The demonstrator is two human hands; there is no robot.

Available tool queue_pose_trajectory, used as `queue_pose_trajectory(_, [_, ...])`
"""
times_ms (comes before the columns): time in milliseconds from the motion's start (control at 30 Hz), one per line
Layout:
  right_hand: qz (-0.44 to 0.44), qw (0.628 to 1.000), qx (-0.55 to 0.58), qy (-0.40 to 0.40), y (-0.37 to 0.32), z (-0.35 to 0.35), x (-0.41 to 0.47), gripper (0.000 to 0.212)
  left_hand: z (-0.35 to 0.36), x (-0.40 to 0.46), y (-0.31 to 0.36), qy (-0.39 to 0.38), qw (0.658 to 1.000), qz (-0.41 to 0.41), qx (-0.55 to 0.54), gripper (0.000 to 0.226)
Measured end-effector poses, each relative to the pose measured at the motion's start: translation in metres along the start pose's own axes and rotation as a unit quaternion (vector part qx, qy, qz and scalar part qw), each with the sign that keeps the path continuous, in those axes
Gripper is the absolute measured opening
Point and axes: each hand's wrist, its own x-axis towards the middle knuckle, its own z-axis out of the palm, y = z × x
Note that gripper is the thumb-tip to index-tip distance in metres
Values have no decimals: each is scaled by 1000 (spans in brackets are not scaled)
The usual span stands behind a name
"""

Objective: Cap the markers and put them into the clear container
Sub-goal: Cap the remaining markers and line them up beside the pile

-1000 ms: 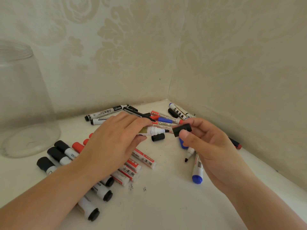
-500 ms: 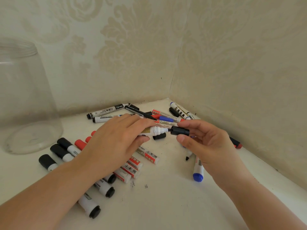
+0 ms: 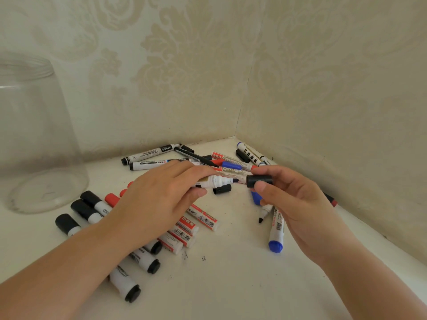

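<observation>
My left hand (image 3: 159, 197) grips a white uncapped marker (image 3: 219, 181) whose dark tip points right. My right hand (image 3: 293, 199) pinches a black cap (image 3: 259, 180) between thumb and fingers, its opening facing the tip with a small gap between them. The clear container (image 3: 34, 139) stands upright at the far left, with nothing visible inside. Several markers with black, red and blue ends lie scattered on the white surface (image 3: 231, 285) under and around both hands.
A loose black cap (image 3: 222, 188) lies just below the held marker. A blue-capped marker (image 3: 276, 229) and an uncapped black-tipped one (image 3: 263, 214) lie under my right hand. Patterned walls (image 3: 323, 88) meet in a corner behind the pile.
The black cap touched the marker's tip half a second ago; now it sits a little to the right, apart from the tip. My left hand stays in place.
</observation>
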Motion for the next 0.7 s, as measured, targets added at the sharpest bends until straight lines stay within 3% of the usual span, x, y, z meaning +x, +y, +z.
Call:
queue_pose_trajectory(233, [24, 1000, -14, -12, 3, -1, 1, 15, 0, 0, 2, -1, 1000, 2, 0, 36])
queue_pose_trajectory(333, [-19, 987, -157, 5, 5, 3, -2, 20, 0, -1, 2, 0, 1000, 1, -6, 37])
queue_pose_trajectory(433, [-55, 947, -317, 1, 7, 3, -2, 28, 0, -1, 1, -1, 1000, 2, 1, 36])
queue_pose_trajectory(700, [-115, 942, -314, -1, 3, 6, -2, 35, 1, -1, 2, -10, 1000, 24, 3, 36])
